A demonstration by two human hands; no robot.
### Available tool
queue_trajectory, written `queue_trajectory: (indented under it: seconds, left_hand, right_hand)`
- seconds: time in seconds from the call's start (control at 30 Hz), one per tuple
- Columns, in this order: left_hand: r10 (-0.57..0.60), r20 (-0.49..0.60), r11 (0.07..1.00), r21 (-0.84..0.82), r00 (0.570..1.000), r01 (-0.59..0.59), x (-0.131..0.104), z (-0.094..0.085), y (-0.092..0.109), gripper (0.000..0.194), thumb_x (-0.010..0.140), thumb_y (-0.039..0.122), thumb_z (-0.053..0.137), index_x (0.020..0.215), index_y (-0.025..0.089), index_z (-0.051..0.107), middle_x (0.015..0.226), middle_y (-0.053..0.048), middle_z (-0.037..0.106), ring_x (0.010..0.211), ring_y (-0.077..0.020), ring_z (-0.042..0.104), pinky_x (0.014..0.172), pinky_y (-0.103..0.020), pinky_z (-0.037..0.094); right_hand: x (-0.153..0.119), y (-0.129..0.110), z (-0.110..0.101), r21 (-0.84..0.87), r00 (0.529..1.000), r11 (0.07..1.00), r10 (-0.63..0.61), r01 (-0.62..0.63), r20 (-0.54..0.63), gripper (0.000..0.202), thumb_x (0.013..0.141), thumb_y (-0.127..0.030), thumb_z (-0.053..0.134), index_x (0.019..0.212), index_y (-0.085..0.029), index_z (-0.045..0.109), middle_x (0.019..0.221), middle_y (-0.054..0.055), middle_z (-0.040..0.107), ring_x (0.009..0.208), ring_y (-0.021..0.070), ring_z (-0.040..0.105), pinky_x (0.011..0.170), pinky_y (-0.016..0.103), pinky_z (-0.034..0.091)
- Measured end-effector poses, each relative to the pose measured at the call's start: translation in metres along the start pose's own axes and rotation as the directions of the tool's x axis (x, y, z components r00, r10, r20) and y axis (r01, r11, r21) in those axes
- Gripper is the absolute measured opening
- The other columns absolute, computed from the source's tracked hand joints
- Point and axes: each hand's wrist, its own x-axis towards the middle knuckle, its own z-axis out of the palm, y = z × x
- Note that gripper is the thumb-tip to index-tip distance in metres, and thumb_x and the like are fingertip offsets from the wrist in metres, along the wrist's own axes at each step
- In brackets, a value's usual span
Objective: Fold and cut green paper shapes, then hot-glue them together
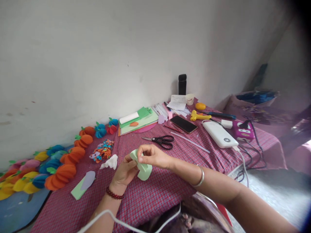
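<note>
Both my hands meet over the near part of the checked tablecloth, on a pale green paper cutout [145,172] with rounded ends. My left hand [126,171] pinches its left side, fingers closed. From the right, my right hand [153,156] grips its upper part between thumb and forefinger. Part of the paper is hidden behind the fingers. Just beyond the hands lie black-handled scissors [162,140], blades pointing left. A crumpled white tissue [111,162] rests left of my left hand. Farther left, a lilac paper piece [88,180] overlaps a light green paper strip [79,191].
Paper pumpkins [60,176] in several colours line the left side, near a heap of paper scraps [103,151]. Green sheets [136,119] lie at the back. To the right are a phone [184,124], a yellow glue gun [198,116], a white power bank [219,133] and cables.
</note>
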Motion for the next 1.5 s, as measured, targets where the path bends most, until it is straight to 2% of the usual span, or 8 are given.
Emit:
queue_trajectory:
  seconds: [0.7,0.83,1.0,1.13,1.2,1.27,1.37,1.5]
  left_hand:
    - [0.006,0.016,0.999,0.037,1.000,-0.006,0.000,-0.001,-0.001,0.034,0.052,0.022,0.087,0.083,0.015,0.074,0.076,-0.003,0.074,0.069,-0.0154,0.067,0.067,-0.025,0.051]
    - [0.004,0.016,0.999,0.039,1.000,-0.004,-0.001,-0.001,-0.001,0.028,0.053,0.020,0.087,0.077,0.015,0.074,0.075,-0.003,0.074,0.068,-0.0159,0.067,0.066,-0.025,0.052]
    - [0.020,0.011,1.000,0.015,1.000,-0.020,-0.001,0.000,0.000,0.023,0.052,0.022,0.087,0.071,0.018,0.074,0.069,0.000,0.073,0.061,-0.0135,0.066,0.061,-0.024,0.052]
    - [0.014,0.015,1.000,0.017,1.000,-0.014,0.000,-0.001,-0.001,0.024,0.051,0.024,0.088,0.070,0.017,0.074,0.068,0.000,0.073,0.061,-0.0127,0.066,0.061,-0.023,0.051]
    - [0.008,0.016,1.000,0.021,1.000,-0.008,0.000,-0.002,-0.002,0.024,0.053,0.024,0.087,0.072,0.016,0.073,0.071,-0.001,0.073,0.064,-0.0135,0.066,0.063,-0.023,0.051]
    - [0.003,0.016,1.000,0.021,1.000,-0.003,0.000,-0.003,-0.002,0.023,0.056,0.025,0.086,0.074,0.016,0.073,0.073,-0.002,0.074,0.066,-0.0142,0.067,0.065,-0.024,0.052]
    - [0.009,0.018,1.000,0.011,1.000,-0.009,0.000,-0.002,-0.002,0.023,0.056,0.024,0.086,0.073,0.017,0.073,0.072,0.000,0.073,0.065,-0.0129,0.066,0.064,-0.023,0.051]
    - [0.013,0.030,1.000,0.008,0.999,-0.013,0.000,0.001,-0.001,0.023,0.055,0.023,0.086,0.072,0.017,0.073,0.069,0.000,0.072,0.063,-0.0122,0.065,0.062,-0.022,0.050]
  right_hand:
    - [0.000,0.001,-0.005,-0.029,0.999,1.000,0.011,-0.010,0.046,0.042,0.070,-0.051,0.072,0.076,-0.013,0.056,0.068,-0.003,0.052,0.058,0.0065,0.044,0.056,0.019,0.035]
    - [-0.001,0.001,-0.005,-0.070,0.998,0.997,0.029,-0.025,0.055,0.044,0.071,-0.054,0.069,0.075,-0.012,0.055,0.066,-0.004,0.050,0.056,0.0058,0.043,0.054,0.019,0.035]
    - [-0.002,0.001,-0.003,-0.170,1.000,0.985,0.002,-0.001,0.004,0.050,0.075,-0.063,0.059,0.075,-0.014,0.049,0.064,-0.005,0.045,0.052,0.0051,0.038,0.049,0.019,0.030]
    - [-0.001,0.006,-0.002,-0.169,0.999,0.985,-0.031,0.029,-0.008,0.047,0.077,-0.061,0.058,0.073,-0.015,0.047,0.063,-0.005,0.044,0.052,0.0052,0.038,0.048,0.018,0.031]
    - [0.000,0.009,-0.001,-0.129,0.998,0.990,-0.065,0.063,-0.014,0.043,0.076,-0.055,0.064,0.077,-0.015,0.049,0.066,-0.004,0.047,0.054,0.0058,0.041,0.049,0.018,0.033]
    - [0.000,0.011,0.001,-0.088,0.991,0.989,-0.126,0.122,-0.036,0.041,0.075,-0.048,0.069,0.092,-0.016,0.051,0.071,-0.004,0.050,0.057,0.0064,0.044,0.051,0.018,0.035]
    - [-0.001,0.009,0.002,-0.053,0.981,0.981,-0.191,0.189,-0.034,0.043,0.078,-0.044,0.068,0.107,-0.018,0.049,0.077,-0.003,0.052,0.059,0.0070,0.046,0.052,0.018,0.037]
    - [-0.004,0.001,0.001,-0.080,0.991,0.988,-0.127,0.130,0.039,0.035,0.082,-0.048,0.061,0.084,-0.014,0.055,0.074,-0.001,0.053,0.061,0.0080,0.046,0.057,0.021,0.038]
